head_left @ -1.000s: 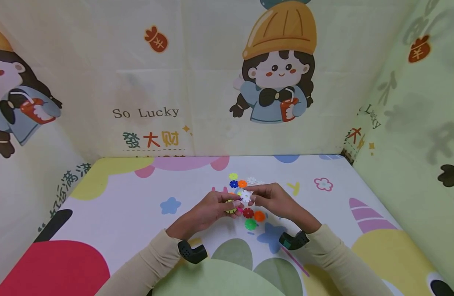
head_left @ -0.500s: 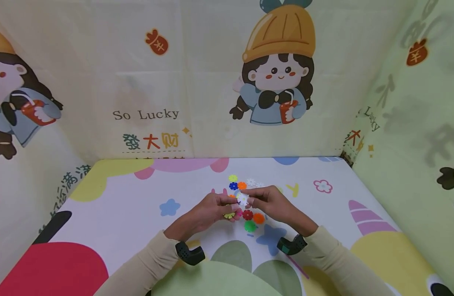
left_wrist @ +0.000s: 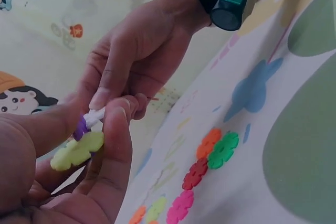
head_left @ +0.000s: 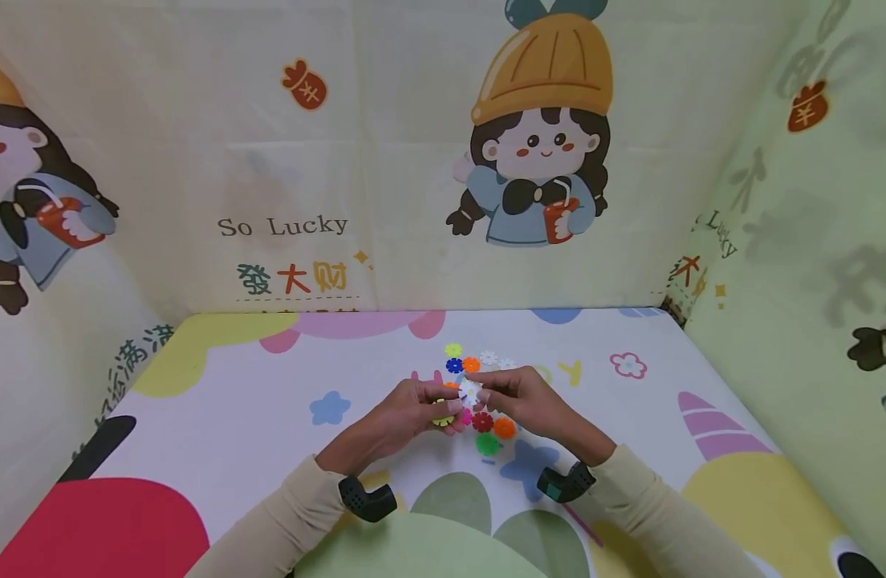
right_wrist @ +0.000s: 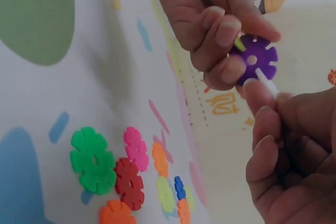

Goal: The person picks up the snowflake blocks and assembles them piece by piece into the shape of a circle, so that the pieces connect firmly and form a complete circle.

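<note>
My left hand holds a purple snowflake disc together with a yellow-green snowflake disc. Between thumb and fingers, my right hand pinches a white snowflake disc. The white disc's edge meets the notched rim of the purple one in the right wrist view; how deep it sits in a slot I cannot tell. Both hands are held close together above the table, and fingers cover parts of all three discs.
Loose snowflake discs lie on the table below: green, dark red, orange and pink. Farther back are blue, yellow and white ones. A printed cloth wall stands behind the table.
Both hands have shifted slightly left and down with the discs. The white disc has moved a little to the left and stays pinched. Loose discs lie as before.
</note>
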Demonstrator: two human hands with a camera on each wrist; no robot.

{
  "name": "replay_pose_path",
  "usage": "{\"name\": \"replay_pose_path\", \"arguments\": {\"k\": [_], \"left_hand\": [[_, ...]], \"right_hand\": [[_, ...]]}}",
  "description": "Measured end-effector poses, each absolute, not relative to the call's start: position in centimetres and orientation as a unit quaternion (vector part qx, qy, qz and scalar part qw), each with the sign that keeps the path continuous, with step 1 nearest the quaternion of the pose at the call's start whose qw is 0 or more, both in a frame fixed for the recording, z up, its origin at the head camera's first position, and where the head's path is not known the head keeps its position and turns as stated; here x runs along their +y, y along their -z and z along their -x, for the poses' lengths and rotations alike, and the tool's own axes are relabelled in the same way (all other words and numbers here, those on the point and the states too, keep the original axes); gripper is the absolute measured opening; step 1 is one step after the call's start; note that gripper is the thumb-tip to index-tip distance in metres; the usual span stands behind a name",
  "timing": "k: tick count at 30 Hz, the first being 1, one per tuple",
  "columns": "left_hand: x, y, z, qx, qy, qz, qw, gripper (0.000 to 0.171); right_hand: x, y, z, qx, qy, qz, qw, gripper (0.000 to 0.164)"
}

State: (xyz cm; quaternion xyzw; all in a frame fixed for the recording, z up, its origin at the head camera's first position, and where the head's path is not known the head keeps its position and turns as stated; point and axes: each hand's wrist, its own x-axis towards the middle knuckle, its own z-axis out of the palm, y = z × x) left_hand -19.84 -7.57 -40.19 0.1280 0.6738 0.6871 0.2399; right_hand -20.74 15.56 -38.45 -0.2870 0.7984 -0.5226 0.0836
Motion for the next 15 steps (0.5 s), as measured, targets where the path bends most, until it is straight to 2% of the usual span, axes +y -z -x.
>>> {"name": "replay_pose_path", "arguments": {"k": [5, 10, 15], "left_hand": [[-7.8, 40.4, 19.8, 0.666, -0.698, -0.12, 0.232, 0.043], [-8.0, 40.6, 20.0, 0.636, -0.728, -0.089, 0.241, 0.056], [-7.9, 40.6, 20.2, 0.626, -0.739, -0.046, 0.243, 0.051]], "right_hand": [[15.5, 38.9, 20.9, 0.815, 0.519, 0.252, 0.06, 0.033], [16.1, 38.9, 21.0, 0.83, 0.508, 0.217, 0.073, 0.027], [16.9, 40.0, 21.2, 0.854, 0.454, 0.237, 0.094, 0.023]]}}
